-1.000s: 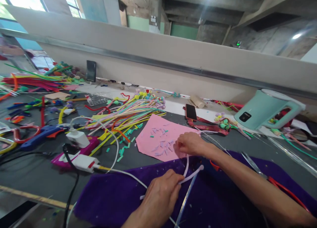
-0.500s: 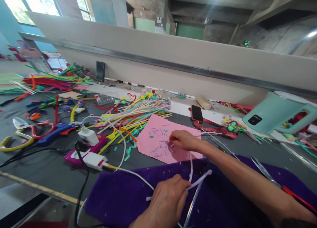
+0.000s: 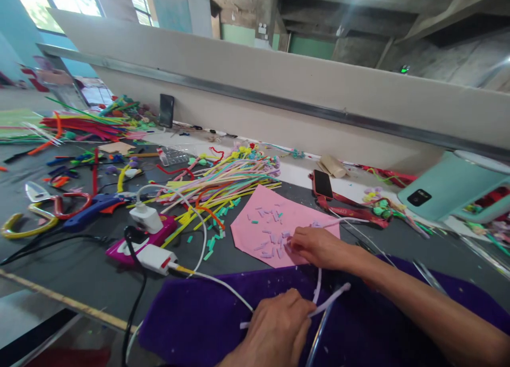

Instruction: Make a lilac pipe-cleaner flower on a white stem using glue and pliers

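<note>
My left hand (image 3: 274, 324) is closed around a pale lilac pipe cleaner (image 3: 332, 299), low over the dark purple cloth (image 3: 191, 308). One fuzzy end sticks out to the right, and a short pale end shows at the left of the hand. On the pink sheet (image 3: 249, 231), my right hand (image 3: 322, 247) has its fingertips pressed together among small cut lilac pieces (image 3: 274, 238). Whatever those fingertips may hold is hidden. Another pale stem (image 3: 345, 220) runs behind the right hand, and a silver rod (image 3: 319, 332) lies by the left hand.
Left of the sheet are a magenta power strip (image 3: 169, 228) with white plugs, blue-handled pliers (image 3: 85, 214) and scissors (image 3: 71, 202). Bundled pipe cleaners (image 3: 223, 178) lie behind. A phone (image 3: 322, 184) on a red lanyard and a mint kettle (image 3: 442, 186) stand toward the right.
My right hand has moved right and nearer to me over the sheet. The pink sheet has shifted slightly right. My left hand keeps its hold; the whole view has shifted a little.
</note>
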Available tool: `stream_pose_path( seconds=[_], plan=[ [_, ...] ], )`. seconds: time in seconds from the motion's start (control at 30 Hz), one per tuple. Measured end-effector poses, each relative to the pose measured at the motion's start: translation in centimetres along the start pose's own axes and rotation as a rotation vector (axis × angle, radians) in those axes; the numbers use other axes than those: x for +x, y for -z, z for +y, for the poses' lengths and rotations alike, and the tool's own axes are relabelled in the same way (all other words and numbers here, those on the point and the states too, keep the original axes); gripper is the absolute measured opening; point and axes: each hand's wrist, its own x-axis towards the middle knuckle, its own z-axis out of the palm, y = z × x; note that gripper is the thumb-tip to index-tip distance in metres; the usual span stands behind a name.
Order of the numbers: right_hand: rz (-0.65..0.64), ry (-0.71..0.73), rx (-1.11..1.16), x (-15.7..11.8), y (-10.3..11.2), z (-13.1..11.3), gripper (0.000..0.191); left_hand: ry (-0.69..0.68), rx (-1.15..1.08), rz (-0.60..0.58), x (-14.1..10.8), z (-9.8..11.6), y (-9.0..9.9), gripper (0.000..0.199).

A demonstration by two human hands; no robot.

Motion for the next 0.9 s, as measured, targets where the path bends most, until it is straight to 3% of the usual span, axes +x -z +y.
stream_pose_path(
  seconds=[0.1,0.23,0.33,0.53,0.73,0.9],
  plan=[
    [-0.012,0.022,0.026,-0.8,0.2,0.2,0.014,0.007,0.026,0.016,0.2,0.2,0.1,0.029],
    [-0.012,0.022,0.061,-1.0,1.0,0.6,0.016,0.116,0.191,0.063,0.9,0.5,0.1,0.036],
    [-0.009,0.02,0.07,-0.7,1.4,0.5,0.019,0.18,0.308,0.031,1.4,0.9,0.0,0.037],
    [-0.052,0.081,0.068,2.1,0.9,0.2,0.014,0.202,0.39,-0.065,2.0,1.2,0.2,0.041],
    [0.061,0.004,0.067,4.6,1.6,1.7,0.026,0.181,0.411,-0.075,1.9,0.8,0.1,0.041],
    [-0.031,0.119,0.15,5.1,1.2,1.0,0.016,0.179,0.396,-0.062,1.8,0.7,0.0,0.04]
  ],
)
